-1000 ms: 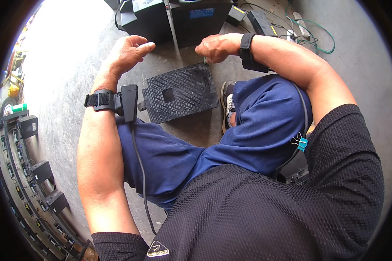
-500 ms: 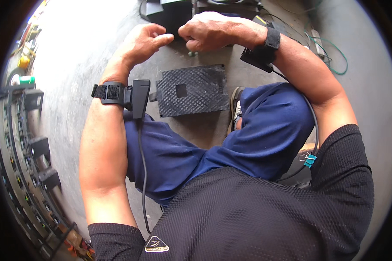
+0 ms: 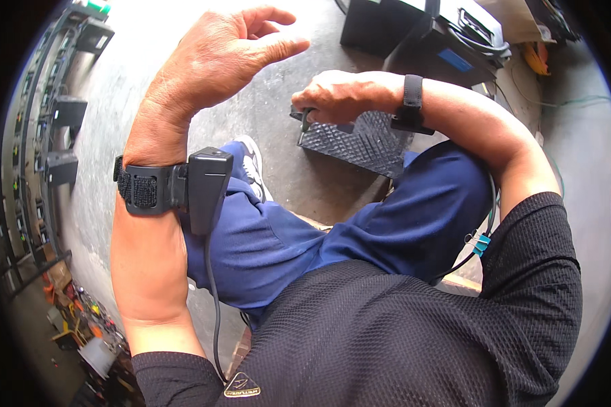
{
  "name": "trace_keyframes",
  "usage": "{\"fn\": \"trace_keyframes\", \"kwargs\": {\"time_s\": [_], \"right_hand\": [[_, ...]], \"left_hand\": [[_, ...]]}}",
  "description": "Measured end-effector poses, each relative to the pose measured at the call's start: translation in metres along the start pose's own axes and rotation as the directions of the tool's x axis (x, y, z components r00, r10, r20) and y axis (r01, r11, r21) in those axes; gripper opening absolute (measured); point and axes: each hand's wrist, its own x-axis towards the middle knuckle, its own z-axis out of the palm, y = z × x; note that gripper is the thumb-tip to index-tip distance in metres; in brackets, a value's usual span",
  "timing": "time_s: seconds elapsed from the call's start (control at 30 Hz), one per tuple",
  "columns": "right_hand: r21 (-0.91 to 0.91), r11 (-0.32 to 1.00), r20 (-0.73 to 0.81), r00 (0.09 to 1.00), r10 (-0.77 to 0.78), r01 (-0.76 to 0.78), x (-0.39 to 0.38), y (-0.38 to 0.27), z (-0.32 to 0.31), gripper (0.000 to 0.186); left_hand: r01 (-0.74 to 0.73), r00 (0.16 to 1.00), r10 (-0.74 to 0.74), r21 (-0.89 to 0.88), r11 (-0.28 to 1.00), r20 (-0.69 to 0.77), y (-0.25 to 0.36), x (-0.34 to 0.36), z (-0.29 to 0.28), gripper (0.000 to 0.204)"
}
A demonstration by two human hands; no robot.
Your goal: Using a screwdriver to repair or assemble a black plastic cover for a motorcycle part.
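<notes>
My right hand (image 3: 338, 96) is closed at the far left end of a black textured panel (image 3: 373, 146). Its fingers curl round a dark part at that edge, and the hand hides some of the panel. The panel seems to be tilted, with a dark side edge showing toward me. My left hand (image 3: 217, 57) is up to the left, held in the air over the pale floor. Its fingers are bent and apart, with nothing between them. Each wrist wears a black strap, and the left one carries a black device (image 3: 209, 186) with a cable.
Black box-shaped equipment (image 3: 428, 44) with coiled cable stands beyond my right hand. A dark metal rack (image 3: 30, 136) runs along the left side, with mixed clutter (image 3: 81, 319) below it. My bent knees in blue trousers (image 3: 428, 203) flank the panel.
My right hand has come down from near the black equipment onto the panel, which now lies farther right and at a slant in view. My left hand looks larger and nearer. The view has turned.
</notes>
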Motion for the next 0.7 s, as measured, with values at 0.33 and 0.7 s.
{"fn": "trace_keyframes", "kwargs": {"time_s": [0.33,0.7], "right_hand": [[-0.246,0.955,-0.078,0.979,-0.188,0.163,0.012,0.018,0.004,0.013],[-0.102,0.927,0.069,0.932,-0.356,0.361,0.024,-0.024,0.027,0.013]], "left_hand": [[-0.059,0.998,0.058,0.095,0.994,0.009,0.008,-0.002,-0.006,0.056],[-0.125,0.990,0.136,0.267,0.956,-0.023,0.033,-0.022,0.001,0.043]]}}
